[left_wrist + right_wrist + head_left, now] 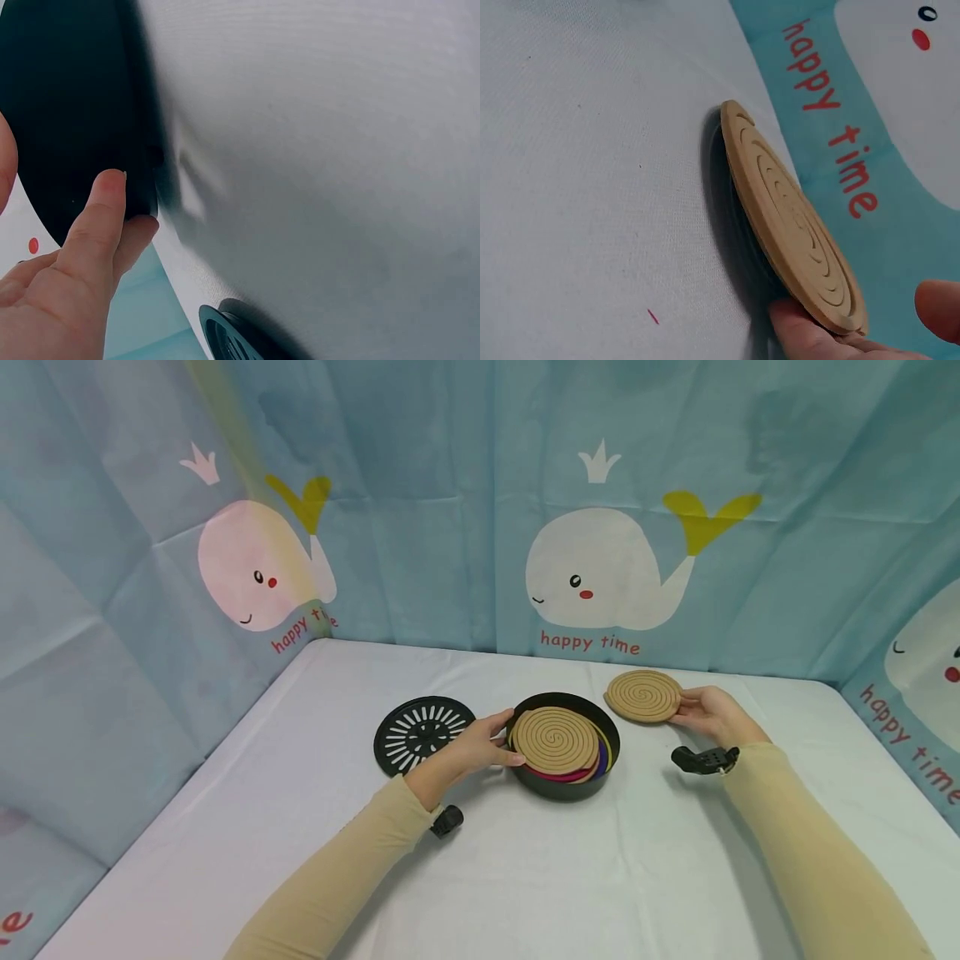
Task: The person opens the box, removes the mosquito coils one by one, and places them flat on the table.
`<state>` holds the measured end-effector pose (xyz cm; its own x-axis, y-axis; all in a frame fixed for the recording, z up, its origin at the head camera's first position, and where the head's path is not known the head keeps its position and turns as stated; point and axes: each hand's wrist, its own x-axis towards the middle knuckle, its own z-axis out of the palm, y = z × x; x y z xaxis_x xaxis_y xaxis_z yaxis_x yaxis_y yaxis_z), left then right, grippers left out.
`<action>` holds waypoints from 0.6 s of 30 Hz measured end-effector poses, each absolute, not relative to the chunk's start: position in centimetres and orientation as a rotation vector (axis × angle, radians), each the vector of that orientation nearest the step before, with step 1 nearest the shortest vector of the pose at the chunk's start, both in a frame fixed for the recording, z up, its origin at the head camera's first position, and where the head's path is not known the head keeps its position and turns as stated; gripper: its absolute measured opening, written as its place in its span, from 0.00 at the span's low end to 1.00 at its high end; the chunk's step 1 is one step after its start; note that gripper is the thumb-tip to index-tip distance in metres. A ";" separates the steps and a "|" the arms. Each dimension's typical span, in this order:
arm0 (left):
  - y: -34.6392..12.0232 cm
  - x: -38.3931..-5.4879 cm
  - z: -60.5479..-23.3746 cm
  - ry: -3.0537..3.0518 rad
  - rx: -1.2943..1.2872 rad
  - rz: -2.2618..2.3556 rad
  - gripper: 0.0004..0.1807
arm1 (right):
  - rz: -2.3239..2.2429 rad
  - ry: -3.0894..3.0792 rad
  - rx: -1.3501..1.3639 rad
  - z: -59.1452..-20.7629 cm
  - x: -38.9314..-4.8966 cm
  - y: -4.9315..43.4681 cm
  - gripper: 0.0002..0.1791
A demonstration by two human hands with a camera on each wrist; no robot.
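Left arm (337, 868) and right arm (817, 852), both in long plain beige cloth sleeves (787, 810), reach forward, angled inward. Bare left hand (471, 750) points forward-right, fingers (96, 221) extended, thumb spread away; bare right hand (716, 714) points leftward, thumb (939, 309) apart from fingers.

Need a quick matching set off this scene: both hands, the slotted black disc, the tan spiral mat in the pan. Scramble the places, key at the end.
Column 1
1. Left hand
2. Right hand
3. Slotted black disc
4. Upper tan spiral mat

Column 2
A. On top of the coloured mats inside the dark pan
B. At the right edge of the loose tan mat
C. On the white table, left of the pan in the head view
D. Against the pan's left side

Pairs: 1-D, 2-B, 3-C, 4-A
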<state>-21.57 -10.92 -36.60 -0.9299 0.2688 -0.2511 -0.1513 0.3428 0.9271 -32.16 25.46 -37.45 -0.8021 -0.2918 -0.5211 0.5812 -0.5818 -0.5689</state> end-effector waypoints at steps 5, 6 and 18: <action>-10.9 -21.5 -36.6 2.244 0.109 1.621 0.49 | -2.381 1.052 0.520 -37.1 -31.7 26.0 0.34; -10.9 -21.5 -36.6 2.244 0.111 1.620 0.49 | -2.383 1.056 0.525 -37.0 -31.6 26.1 0.34; -10.8 -21.5 -36.6 2.239 0.088 1.631 0.49 | -2.379 1.157 0.539 -36.8 -30.6 26.8 0.34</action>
